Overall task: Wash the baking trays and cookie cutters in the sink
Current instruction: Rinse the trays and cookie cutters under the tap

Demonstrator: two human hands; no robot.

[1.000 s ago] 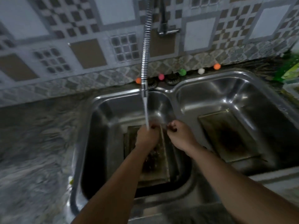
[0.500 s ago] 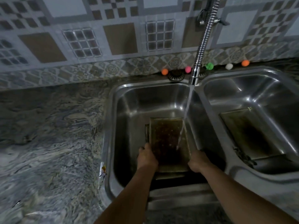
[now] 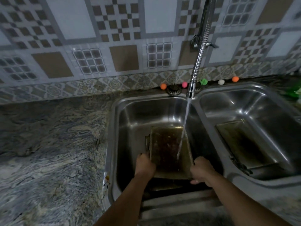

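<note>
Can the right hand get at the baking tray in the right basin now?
Probably not yet: the right hand grips the tray under the water in the left basin, so it is busy. The other tray lies uncovered, nothing blocking it.

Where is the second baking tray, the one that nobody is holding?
The second baking tray lies untouched in the right basin of the sink, right of the tray that both hands hold.

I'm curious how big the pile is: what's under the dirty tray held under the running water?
Under the held tray, edges of at least one more tray poke out at its left and near end. How many lie there, and any cutters, is covered.
</note>
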